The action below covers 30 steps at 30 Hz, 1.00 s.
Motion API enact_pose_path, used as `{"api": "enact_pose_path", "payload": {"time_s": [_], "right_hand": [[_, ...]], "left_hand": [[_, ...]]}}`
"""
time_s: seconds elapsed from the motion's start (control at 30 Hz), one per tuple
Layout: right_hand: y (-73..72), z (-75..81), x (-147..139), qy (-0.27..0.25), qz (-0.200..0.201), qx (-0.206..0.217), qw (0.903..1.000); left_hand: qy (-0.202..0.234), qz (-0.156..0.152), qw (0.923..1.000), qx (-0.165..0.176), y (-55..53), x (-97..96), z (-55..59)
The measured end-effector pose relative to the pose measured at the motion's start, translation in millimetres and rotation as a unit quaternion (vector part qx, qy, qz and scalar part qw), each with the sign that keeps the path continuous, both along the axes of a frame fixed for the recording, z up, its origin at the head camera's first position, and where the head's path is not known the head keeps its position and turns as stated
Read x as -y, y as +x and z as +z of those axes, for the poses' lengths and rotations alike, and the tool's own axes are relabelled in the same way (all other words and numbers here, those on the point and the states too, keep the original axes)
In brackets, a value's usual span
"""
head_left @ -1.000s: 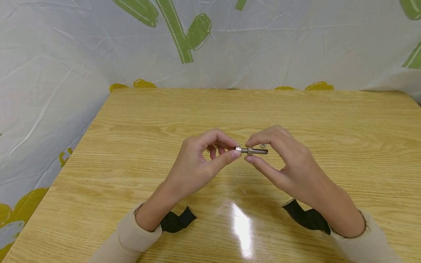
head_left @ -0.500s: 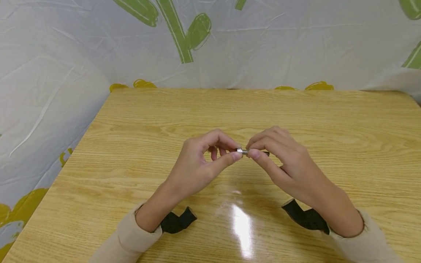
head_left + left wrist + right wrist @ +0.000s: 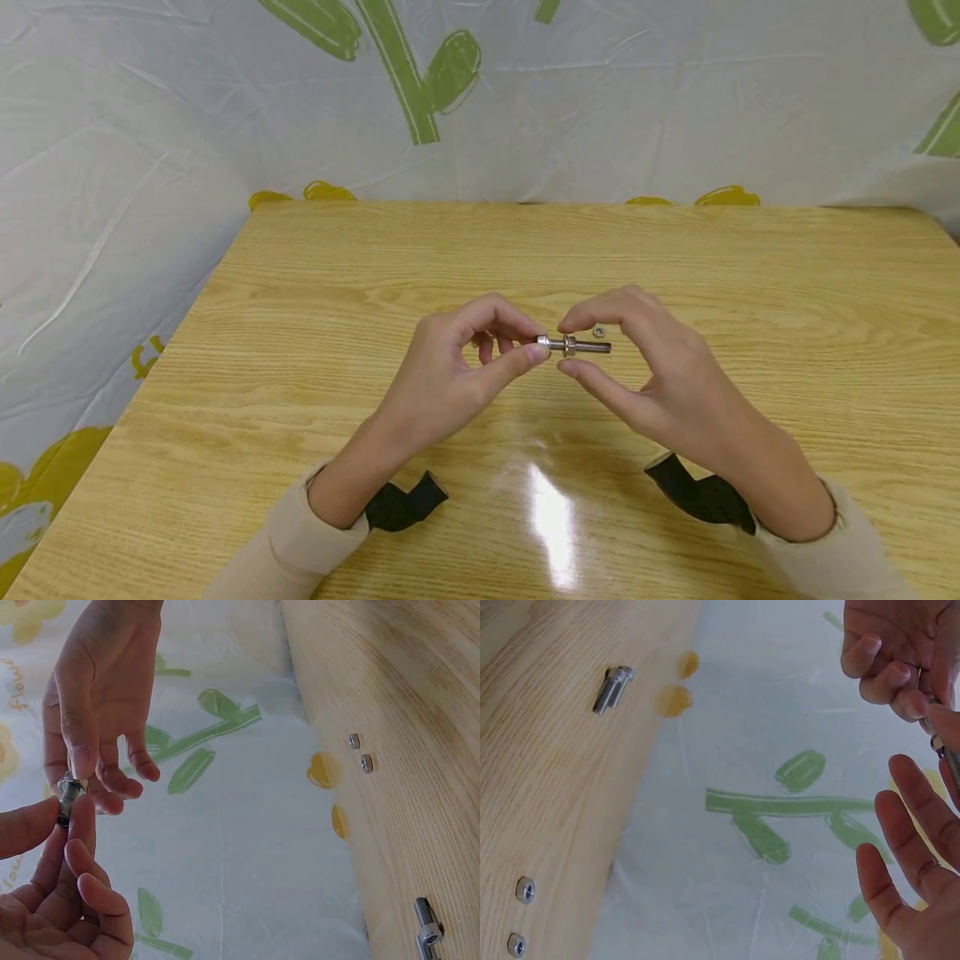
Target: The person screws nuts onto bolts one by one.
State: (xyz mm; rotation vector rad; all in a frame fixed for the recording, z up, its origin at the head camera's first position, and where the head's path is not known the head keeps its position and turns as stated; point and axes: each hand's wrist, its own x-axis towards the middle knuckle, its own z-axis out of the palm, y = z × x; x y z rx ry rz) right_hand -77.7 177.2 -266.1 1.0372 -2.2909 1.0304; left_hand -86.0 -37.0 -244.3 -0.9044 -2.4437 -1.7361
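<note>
My left hand pinches the head end of a silver bolt between thumb and forefinger, its shank pointing right. A hex nut sits partway along the shank. My right hand is around the nut, forefinger above and thumb below, with a small gap showing on each side in the head view. In the left wrist view the right thumb overlaps the nut's edge, and the bolt lies between the left thumb and forefinger. The right hand's other fingers spread loosely in the right wrist view.
On the wooden table lie two loose nuts, one nearer and one by the frame's bottom. Two more bolts lie side by side. Black wrist straps show at both cuffs. A flower-patterned sheet hangs behind the table.
Half a second ago the right thumb and fingers were closed over the nut, hiding it; now they have parted and the nut shows again. The left hand has kept its pinch.
</note>
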Motion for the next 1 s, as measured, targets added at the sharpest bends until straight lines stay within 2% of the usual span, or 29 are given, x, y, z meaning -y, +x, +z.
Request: {"api": "enact_pose_path", "payload": {"time_s": [0.1,0.27,0.57,0.83,1.0], "right_hand": [[1.7,5.6,2,0.003,0.001,-0.008,1.0],[1.2,5.9,3,0.0,0.006,-0.022,0.9997],[6.2,14.1,7,0.002,-0.012,0.009,0.9999],[8.2,15.1,8,0.017,-0.022,0.04,0.9988],[7.2,14.1,8,0.016,-0.022,0.029,0.9992]], "left_hand": [[0.001,0.0,1.0,-0.004,-0.5,-0.2,-0.4],[0.003,0.0,1.0,-0.005,-0.9,-0.5,-0.8],[0.006,0.001,1.0,-0.004,-0.6,-0.4,-0.1],[0.009,-0.003,0.9999,-0.003,-0.6,-1.4,-2.0],[0.005,-0.001,1.0,-0.002,-0.3,-1.4,-1.9]]}}
